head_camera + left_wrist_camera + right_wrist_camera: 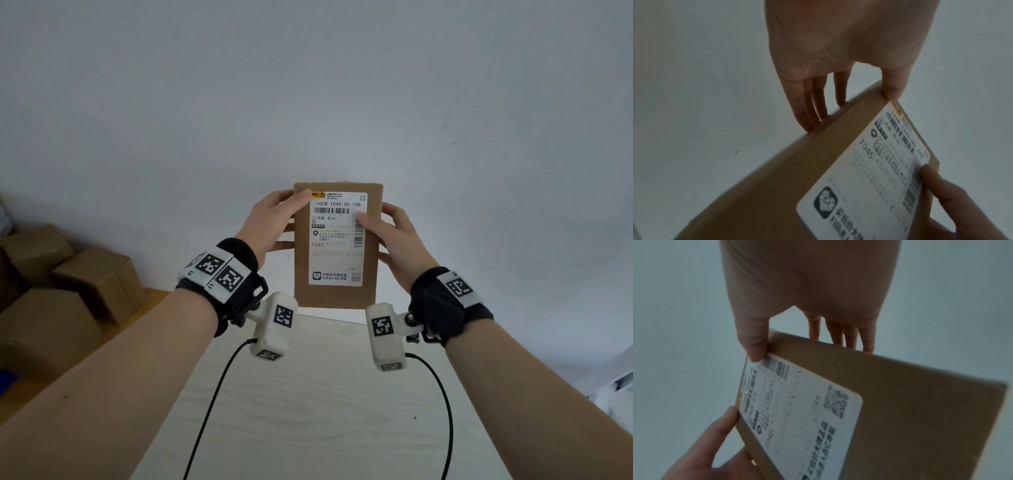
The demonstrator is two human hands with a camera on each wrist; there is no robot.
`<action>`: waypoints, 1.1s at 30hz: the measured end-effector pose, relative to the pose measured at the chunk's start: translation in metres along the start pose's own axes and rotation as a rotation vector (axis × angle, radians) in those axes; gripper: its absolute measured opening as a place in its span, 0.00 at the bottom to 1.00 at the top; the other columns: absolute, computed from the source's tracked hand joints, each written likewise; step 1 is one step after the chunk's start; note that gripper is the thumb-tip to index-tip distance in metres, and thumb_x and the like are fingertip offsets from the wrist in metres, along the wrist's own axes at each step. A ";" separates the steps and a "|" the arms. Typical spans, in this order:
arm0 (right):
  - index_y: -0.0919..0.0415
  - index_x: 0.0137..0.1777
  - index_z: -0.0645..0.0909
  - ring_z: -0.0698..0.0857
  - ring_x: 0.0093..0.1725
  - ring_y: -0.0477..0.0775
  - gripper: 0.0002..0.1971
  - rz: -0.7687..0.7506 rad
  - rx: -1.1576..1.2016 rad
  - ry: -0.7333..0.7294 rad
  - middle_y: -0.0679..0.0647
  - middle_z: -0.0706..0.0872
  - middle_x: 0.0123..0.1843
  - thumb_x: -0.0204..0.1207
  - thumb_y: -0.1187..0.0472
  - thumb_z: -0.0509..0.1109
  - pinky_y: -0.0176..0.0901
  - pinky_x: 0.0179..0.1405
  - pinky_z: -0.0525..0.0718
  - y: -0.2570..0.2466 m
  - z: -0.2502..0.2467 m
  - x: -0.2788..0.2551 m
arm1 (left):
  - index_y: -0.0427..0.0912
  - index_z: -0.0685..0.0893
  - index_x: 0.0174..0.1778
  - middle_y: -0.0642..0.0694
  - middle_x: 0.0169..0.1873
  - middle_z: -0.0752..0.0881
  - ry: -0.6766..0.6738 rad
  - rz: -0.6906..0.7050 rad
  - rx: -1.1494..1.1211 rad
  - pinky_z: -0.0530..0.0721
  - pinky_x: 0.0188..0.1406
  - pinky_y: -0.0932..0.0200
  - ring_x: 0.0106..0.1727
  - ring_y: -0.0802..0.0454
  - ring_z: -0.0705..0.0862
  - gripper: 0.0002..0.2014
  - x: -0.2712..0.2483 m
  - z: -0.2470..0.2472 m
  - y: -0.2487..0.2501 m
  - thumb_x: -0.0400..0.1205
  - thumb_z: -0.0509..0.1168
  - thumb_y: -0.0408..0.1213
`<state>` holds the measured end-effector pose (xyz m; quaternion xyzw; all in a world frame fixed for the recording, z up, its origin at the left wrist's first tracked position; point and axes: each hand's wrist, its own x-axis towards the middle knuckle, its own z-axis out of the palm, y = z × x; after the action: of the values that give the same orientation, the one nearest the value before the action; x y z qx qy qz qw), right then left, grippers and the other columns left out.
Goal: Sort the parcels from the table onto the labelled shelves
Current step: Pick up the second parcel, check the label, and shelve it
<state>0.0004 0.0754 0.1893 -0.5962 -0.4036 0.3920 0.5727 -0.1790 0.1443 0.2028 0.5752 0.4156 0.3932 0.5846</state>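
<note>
While both hands (274, 222) (394, 236) pinch the parcel (337, 294), head view alone shows stacked boxes (68, 274), wrist views fingers (809, 104) behind.

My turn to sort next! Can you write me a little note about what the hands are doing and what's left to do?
Left hand: grips the left edge of the parcel, thumb on the front, fingers behind.
Right hand: grips the right edge, thumb on the shipping label.
The parcel is held upright above the pale table, label facing you. It reads T045.
More cardboard boxes are piled at the left.
Done: this parcel is picked up.
Left: find its labelled shelf, not in view here, place it, then probably sort the rest.
</note>
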 end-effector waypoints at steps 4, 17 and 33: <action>0.54 0.74 0.69 0.87 0.54 0.49 0.29 -0.006 0.001 -0.003 0.56 0.88 0.63 0.73 0.56 0.74 0.49 0.61 0.83 -0.002 0.000 0.001 | 0.46 0.79 0.68 0.51 0.50 0.88 0.010 -0.009 -0.016 0.86 0.43 0.56 0.49 0.54 0.86 0.21 0.002 -0.001 0.001 0.82 0.64 0.51; 0.53 0.73 0.69 0.87 0.58 0.52 0.29 -0.001 -0.020 0.005 0.57 0.88 0.63 0.73 0.56 0.75 0.54 0.64 0.82 -0.003 0.002 0.005 | 0.47 0.79 0.65 0.52 0.46 0.87 0.005 -0.017 -0.034 0.84 0.39 0.58 0.46 0.55 0.86 0.18 0.006 -0.001 0.000 0.82 0.64 0.51; 0.58 0.72 0.72 0.88 0.51 0.53 0.29 0.149 0.051 0.068 0.51 0.88 0.52 0.73 0.50 0.74 0.52 0.55 0.87 0.003 -0.007 -0.007 | 0.51 0.79 0.74 0.50 0.59 0.90 -0.120 0.017 -0.034 0.84 0.59 0.50 0.57 0.51 0.88 0.26 0.011 0.002 -0.019 0.79 0.67 0.51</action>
<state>0.0039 0.0660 0.1865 -0.6228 -0.3283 0.4232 0.5702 -0.1737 0.1538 0.1832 0.5912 0.3680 0.3703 0.6148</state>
